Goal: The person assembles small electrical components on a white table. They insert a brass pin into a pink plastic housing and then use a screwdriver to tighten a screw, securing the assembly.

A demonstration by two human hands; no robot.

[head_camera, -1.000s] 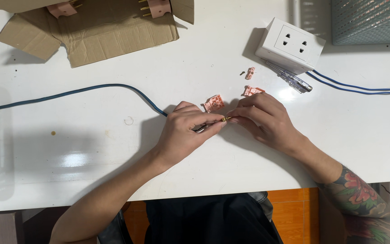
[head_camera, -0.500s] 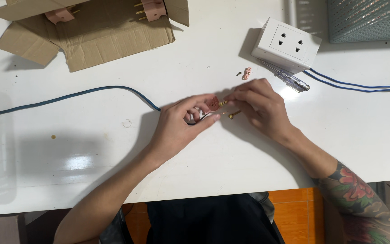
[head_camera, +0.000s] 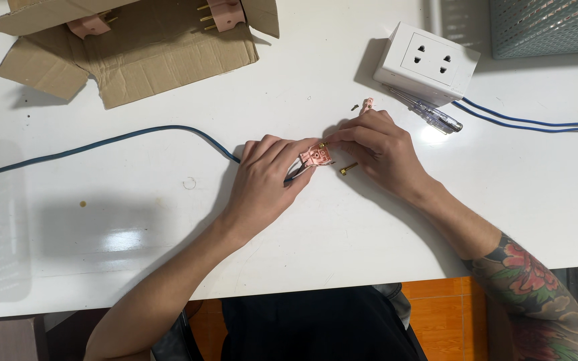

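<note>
**Seating a small brass part in the pink plug**

The left hand (head_camera: 265,180) lies palm down on the white table (head_camera: 135,220), its fingers curled to pinch the pink plug (head_camera: 316,156) where the blue cable (head_camera: 102,142) runs in under the fingers. The plug sits at the middle of the table, between the two hands and tipped slightly. The right hand (head_camera: 379,144) is bunched, thumb and forefinger pressed together on a tiny brass piece (head_camera: 322,144) at the plug's upper edge. A loose brass pin (head_camera: 348,168) lies just beside the plug, below the right fingertips.

To do this step well, the left hand should probably keep the plug flat and still against the table, so the right fingertips only have to guide. The brass part is small and likely to slip, so a light, steady pinch suits it better than force. The screwdriver (head_camera: 429,113) rests near the white socket (head_camera: 429,63), within easy reach. More small parts (head_camera: 364,105) lie above the right hand; a cardboard box (head_camera: 135,40) holds further pink plugs.
</note>
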